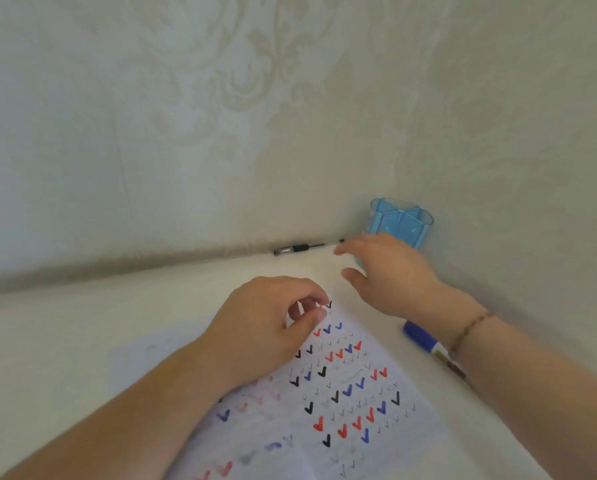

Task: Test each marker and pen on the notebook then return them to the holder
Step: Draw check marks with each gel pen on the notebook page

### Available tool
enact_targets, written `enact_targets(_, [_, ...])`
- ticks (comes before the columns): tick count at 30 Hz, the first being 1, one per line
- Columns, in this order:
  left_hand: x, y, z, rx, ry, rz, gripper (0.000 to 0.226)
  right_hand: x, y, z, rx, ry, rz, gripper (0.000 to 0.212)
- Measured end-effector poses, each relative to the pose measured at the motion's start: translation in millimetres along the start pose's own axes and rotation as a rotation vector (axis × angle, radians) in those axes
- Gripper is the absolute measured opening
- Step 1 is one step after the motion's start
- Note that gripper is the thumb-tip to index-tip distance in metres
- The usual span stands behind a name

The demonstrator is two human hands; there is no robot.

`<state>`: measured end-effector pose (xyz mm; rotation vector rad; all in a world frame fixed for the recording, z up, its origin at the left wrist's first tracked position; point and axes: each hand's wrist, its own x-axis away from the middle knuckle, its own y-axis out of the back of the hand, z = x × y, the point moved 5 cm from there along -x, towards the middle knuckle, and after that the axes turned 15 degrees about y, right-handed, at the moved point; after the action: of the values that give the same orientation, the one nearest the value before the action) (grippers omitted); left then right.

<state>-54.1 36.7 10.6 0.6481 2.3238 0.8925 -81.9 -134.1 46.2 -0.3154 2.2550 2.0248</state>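
Against the far wall lay a black pen (307,247), just beyond the spread, empty fingers of the right hand (390,275), beside the blue holder (402,221). Nearer, the left hand (273,323) rested curled on the notebook (352,393), fingertips pinched together. A blue marker (425,337) lay under the right wrist.

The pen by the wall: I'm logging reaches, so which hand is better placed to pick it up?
Probably the right hand: open, fingertips almost at the pen. The left hand rests curled on the notebook, farther away.
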Motion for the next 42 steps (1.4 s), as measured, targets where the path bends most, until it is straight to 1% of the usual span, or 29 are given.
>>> enact_targets(2, [0, -1, 1, -0.014, 0.001, 0.013, 0.015, -38, -27, 2, -0.082, 0.076, 0.047, 0.039])
enact_targets(5, [0, -3, 2, -0.018, 0.014, 0.045, 0.017, -74, -57, -2, -0.076, 0.100, 0.125, 0.047])
enact_targets(8, [0, -4, 2, -0.034, 0.002, 0.035, 0.018, -85, -67, -8, -0.035, 0.068, 0.063, 0.041])
enact_targets(11, [-2, 2, 2, -0.037, -0.007, -0.079, 0.020, -87, -71, -8, 0.059, 0.071, 0.023, 0.025])
enact_targets(13, [-4, 8, 8, -0.072, 0.022, -0.212, 0.031, -84, -64, -1, 0.082, 0.104, 0.010, 0.024])
enact_targets(14, [-6, 9, 14, -0.132, 0.061, -0.276, 0.041, -82, -57, 7, 0.119, 0.139, -0.012, 0.023])
enact_targets(16, [-9, 11, 22, -0.290, 0.156, -0.348, 0.054, -68, -36, 31, 0.186, 0.252, -0.117, 0.019])
enact_targets(17, [-9, 13, 23, -0.348, 0.186, -0.357, 0.052, -56, -23, 45, 0.181, 0.301, -0.194, 0.016])
enact_targets(18, [-10, 14, 22, -0.384, 0.199, -0.335, 0.042, -41, -9, 58, 0.158, 0.333, -0.276, 0.014])
enact_targets(19, [-10, 13, 20, -0.374, 0.195, -0.277, 0.030, -24, 4, 67, 0.125, 0.332, -0.332, 0.015])
enact_targets(20, [-11, 9, 18, -0.302, 0.156, -0.203, 0.022, -8, 16, 69, 0.101, 0.288, -0.332, 0.017])
enact_targets(21, [-9, 5, 14, -0.198, 0.096, -0.119, 0.020, 9, 28, 62, 0.062, 0.192, -0.312, 0.021])
enact_targets(22, [-7, 1, 9, -0.097, 0.037, -0.030, 0.019, 27, 38, 50, -0.043, 0.063, -0.267, 0.024])
enact_targets(23, [-4, -2, 3, -0.025, -0.018, 0.041, 0.020, 44, 45, 40, -0.246, -0.049, -0.247, 0.027])
enact_targets(25, [2, -5, -7, 0.052, -0.111, 0.122, 0.022, 69, 45, 27, -0.817, -0.128, -0.316, 0.029])
enact_targets(26, [4, -6, -11, 0.078, -0.143, 0.143, 0.023, 77, 42, 27, -1.040, -0.107, -0.352, 0.029])
enact_targets(27, [6, -4, -15, 0.106, -0.162, 0.155, 0.024, 83, 37, 29, -1.211, -0.059, -0.386, 0.032])
enact_targets(29, [7, 1, -17, 0.213, -0.154, 0.153, 0.026, 88, 26, 33, -1.552, 0.085, -0.453, 0.040])
enact_targets(30, [6, 3, -17, 0.273, -0.136, 0.161, 0.026, 90, 24, 36, -1.626, 0.155, -0.475, 0.043])
enact_targets(31, [7, 4, -18, 0.309, -0.123, 0.180, 0.025, 91, 22, 39, -1.594, 0.195, -0.496, 0.043])
enact_targets(32, [8, 2, -19, 0.316, -0.124, 0.210, 0.024, 91, 20, 43, -1.525, 0.198, -0.508, 0.040])
enact_targets(34, [12, -4, -24, 0.305, -0.155, 0.295, 0.023, 91, 13, 50, -1.430, 0.154, -0.519, 0.032])
enact_targets(36, [15, -8, -28, 0.324, -0.166, 0.351, 0.020, 91, 6, 54, -1.403, 0.129, -0.555, 0.023])
enact_targets(38, [16, -9, -27, 0.338, -0.154, 0.370, 0.022, 93, 7, 51, -1.371, 0.133, -0.597, 0.018])
enact_targets(40, [17, -11, -26, 0.309, -0.130, 0.406, 0.025, 97, 15, 40, -1.405, 0.122, -0.617, 0.013])
enact_targets(41, [18, -12, -24, 0.287, -0.111, 0.422, 0.023, 98, 22, 35, -1.446, 0.114, -0.601, 0.014])
enact_targets(42, [18, -12, -22, 0.276, -0.085, 0.429, 0.021, 100, 29, 32, -1.478, 0.107, -0.572, 0.021])
